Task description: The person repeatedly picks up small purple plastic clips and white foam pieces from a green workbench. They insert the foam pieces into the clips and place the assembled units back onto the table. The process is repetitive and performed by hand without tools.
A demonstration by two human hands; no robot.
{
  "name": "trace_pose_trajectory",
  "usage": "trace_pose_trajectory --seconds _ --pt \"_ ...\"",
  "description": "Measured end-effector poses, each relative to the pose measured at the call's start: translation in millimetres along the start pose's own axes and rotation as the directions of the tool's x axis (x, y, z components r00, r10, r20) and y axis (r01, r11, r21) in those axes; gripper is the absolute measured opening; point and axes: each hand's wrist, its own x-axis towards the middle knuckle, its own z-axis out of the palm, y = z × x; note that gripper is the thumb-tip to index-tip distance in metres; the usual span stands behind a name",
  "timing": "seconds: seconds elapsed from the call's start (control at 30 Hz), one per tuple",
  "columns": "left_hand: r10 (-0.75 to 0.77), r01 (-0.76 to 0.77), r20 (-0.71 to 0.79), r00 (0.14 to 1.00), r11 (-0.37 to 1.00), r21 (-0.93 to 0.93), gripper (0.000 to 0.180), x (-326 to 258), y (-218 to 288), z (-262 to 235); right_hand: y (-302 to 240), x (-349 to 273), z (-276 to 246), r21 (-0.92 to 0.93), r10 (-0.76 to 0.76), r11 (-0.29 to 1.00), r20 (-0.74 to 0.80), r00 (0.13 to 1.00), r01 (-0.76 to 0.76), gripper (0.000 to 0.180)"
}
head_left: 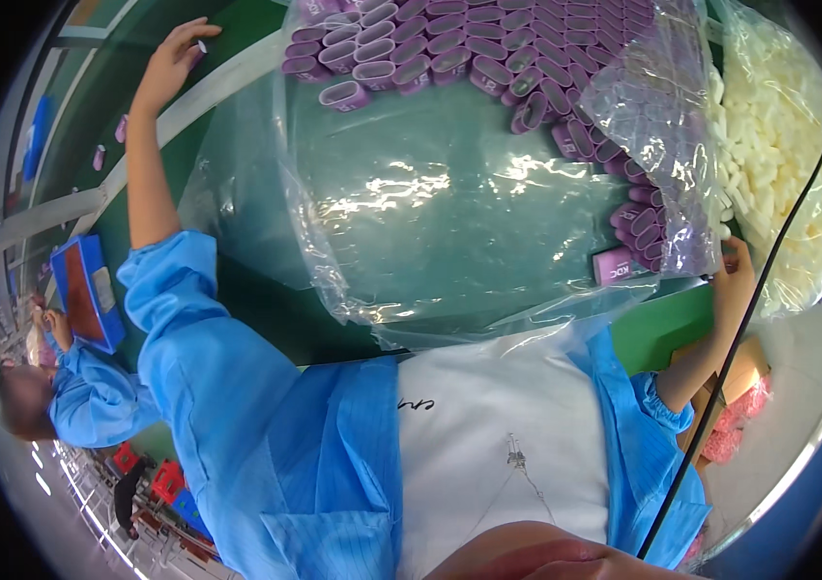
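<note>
Bright, plastic sheet [430,203] glaring — rim bent, dark

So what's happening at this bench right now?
A person in a blue smock works at a green bench covered by a clear plastic sheet. The left hand stretches far out to the bench's edge, holding a small pale piece. The right hand rests by a pile of purple oval caps beside a bag of white foam pieces; whether it grips anything is unclear. Another person sits further left by a blue tray.
</note>
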Motion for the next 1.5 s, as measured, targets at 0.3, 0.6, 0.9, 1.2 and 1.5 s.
trace_pose_trajectory --seconds 0.3,0.6,0.9,1.2,1.5 --pt "0.265 -0.215 -0.208 0.942 0.948 0.234 0.024 -59 218 63 -13 1 -7 0.072 -0.067 0.996 0.084 0.994 0.061 0.027" --pt "0.217 -0.18 -0.364 0.906 0.974 0.135 0.017 -90 270 64 -47 -16 -34 -0.077 -0.138 0.99 -0.385 0.913 0.118 0.037" --pt "0.198 -0.161 0.02 0.98 0.846 -0.508 0.024 -121 352 144 -212 -76 28 0.606 -0.736 0.436 -0.185 0.651 0.665 0.03" --pt "0.267 -0.31 -0.16 0.95 0.781 -0.541 0.036 -126 338 171 -211 -91 68 0.42 -0.863 0.403 -0.123 0.491 0.813 0.025" --pt "0.172 -0.178 -0.068 0.983 0.777 -0.603 0.044 -130 337 164 -205 -82 47 0.431 -0.937 0.336 0.061 0.345 0.837 0.024"
